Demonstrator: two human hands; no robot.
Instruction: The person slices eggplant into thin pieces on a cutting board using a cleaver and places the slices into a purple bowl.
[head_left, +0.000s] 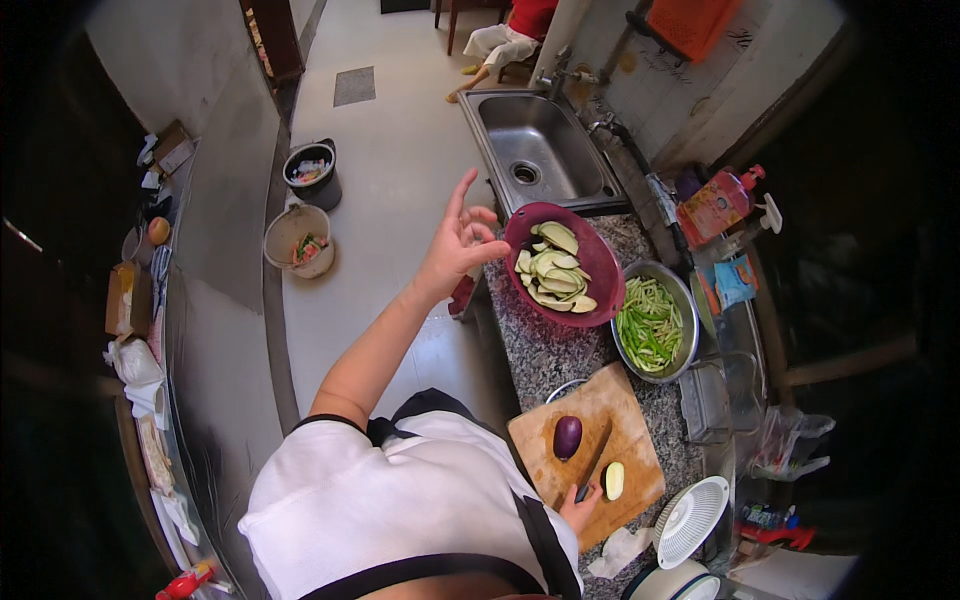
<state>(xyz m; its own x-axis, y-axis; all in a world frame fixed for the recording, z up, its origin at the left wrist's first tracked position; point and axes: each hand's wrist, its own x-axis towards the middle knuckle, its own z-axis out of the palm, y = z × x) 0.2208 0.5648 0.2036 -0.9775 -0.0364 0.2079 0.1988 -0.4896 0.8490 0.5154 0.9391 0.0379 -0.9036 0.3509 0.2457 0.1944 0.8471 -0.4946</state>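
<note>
Fingers apart, my left hand (462, 240) is at the left rim of a maroon plastic basin (596, 245); its thumb tip meets the rim in view, though I cannot tell if it touches. In the basin lie pale eggplant slices (552, 275) with dark skin edges. My right hand (580, 508) grips the dark handle of a kitchen knife (597, 455), whose blade lies over a wooden cutting board (545, 485). On the board, a purple eggplant piece (567, 437) sits left of the blade, and a piece with its pale cut face up (614, 480) sits right of it.
A metal bowl of cut green beans (652, 322) stands right of the basin. Beyond is a steel sink (500, 125). A white strainer (692, 520) and pink soap bottle (718, 207) line the right side. Two buckets (322, 262) stand on the floor; another person (505, 45) sits far off.
</note>
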